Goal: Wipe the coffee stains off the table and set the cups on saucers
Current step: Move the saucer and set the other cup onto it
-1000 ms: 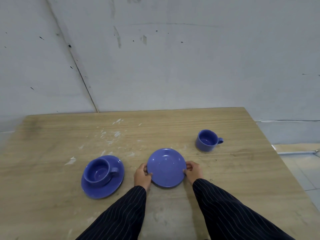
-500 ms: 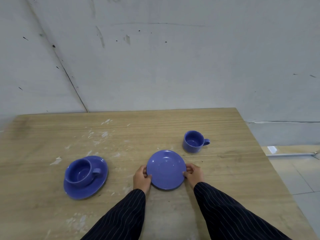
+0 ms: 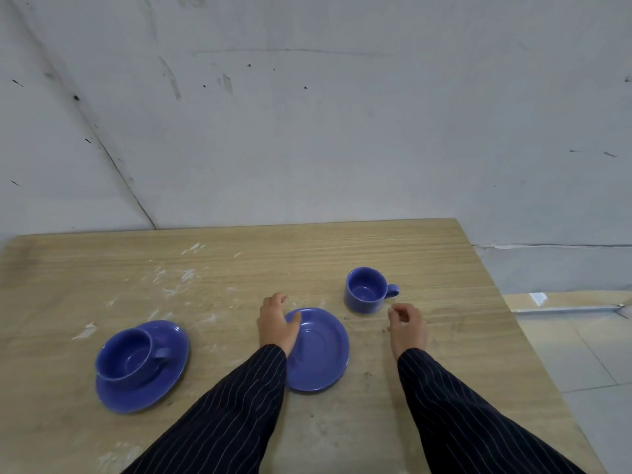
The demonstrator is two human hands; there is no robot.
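Note:
An empty blue saucer (image 3: pixel 319 354) lies flat on the wooden table (image 3: pixel 342 254) in front of me. My left hand (image 3: pixel 275 321) hovers over its left rim, fingers spread, thumb over the rim, holding nothing. My right hand (image 3: pixel 407 325) is off the saucer to the right, fingers loosely curled, just below the handle of a lone blue cup (image 3: pixel 364 294) that stands upright on the bare table. At the left a second blue cup (image 3: pixel 124 357) sits on its own blue saucer (image 3: pixel 164 381).
White scuffs and flecks (image 3: pixel 171 285) mark the table's left half, and small dark specks (image 3: pixel 369 372) lie right of the empty saucer. A grey wall rises behind the table. The table's right edge (image 3: pixel 513 319) drops to a tiled floor.
Both hands have let go of the empty saucer. My right hand moved right and forward toward the lone cup; my left hand lifted forward over the saucer's left rim.

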